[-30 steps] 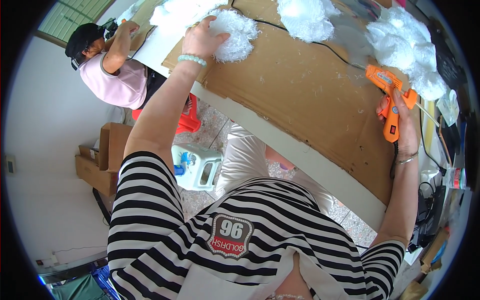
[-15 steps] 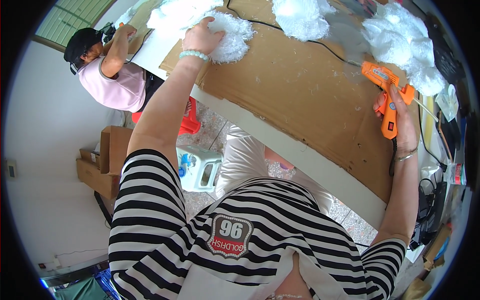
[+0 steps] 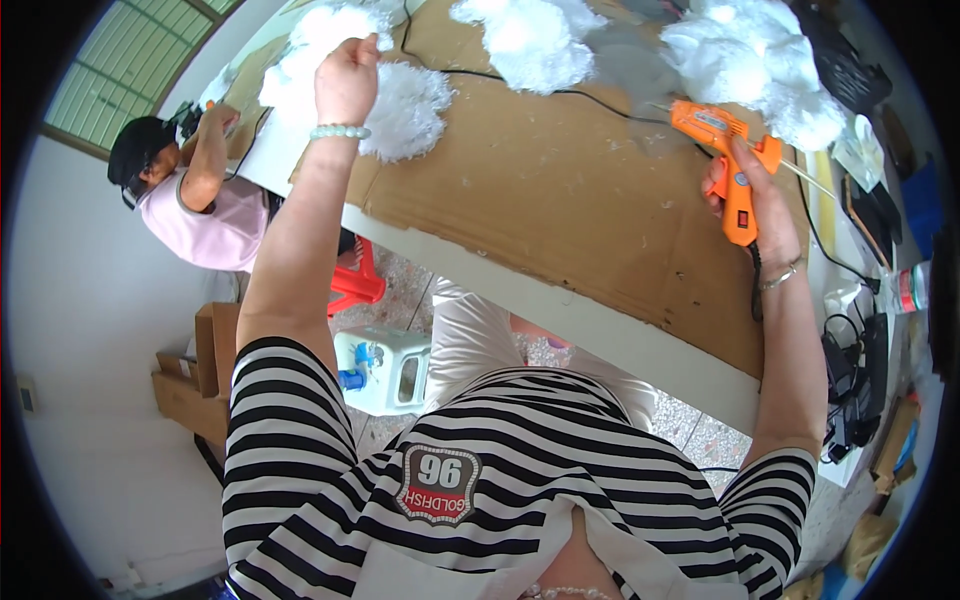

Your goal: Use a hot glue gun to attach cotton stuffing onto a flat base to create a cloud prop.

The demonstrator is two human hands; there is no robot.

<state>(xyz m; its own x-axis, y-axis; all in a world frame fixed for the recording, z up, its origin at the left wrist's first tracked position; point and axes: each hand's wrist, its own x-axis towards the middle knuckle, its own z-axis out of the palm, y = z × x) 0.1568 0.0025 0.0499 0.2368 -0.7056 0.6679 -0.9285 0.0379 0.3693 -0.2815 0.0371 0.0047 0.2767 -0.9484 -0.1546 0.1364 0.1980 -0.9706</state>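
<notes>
An orange hot glue gun (image 3: 739,205) is gripped in my right hand (image 3: 772,200), its nozzle pointing left over the cardboard and a pale glue stick (image 3: 812,180) poking out of its rear. My left hand (image 3: 345,88) is raised at the far left with its fingers closed, thumb and fingertips together. Whether something small is between them cannot be made out. Just right of that hand lies a shaggy white fibre tuft (image 3: 408,110). Behind the hand is a bright pile of white fluff (image 3: 290,85), partly covered by it.
A brown cardboard sheet (image 3: 560,210) covers the white table (image 3: 470,260). More white fluff (image 3: 535,45) and a larger heap (image 3: 750,60) lie along the far side. A black cable (image 3: 590,95) crosses the cardboard. To the left, a co-worker (image 3: 205,215) sits on a red stool (image 3: 358,280).
My left hand has come off the shaggy tuft, moving left, and its spread fingers have closed. The right hand still holds the glue gun. The whole view has shifted somewhat.
</notes>
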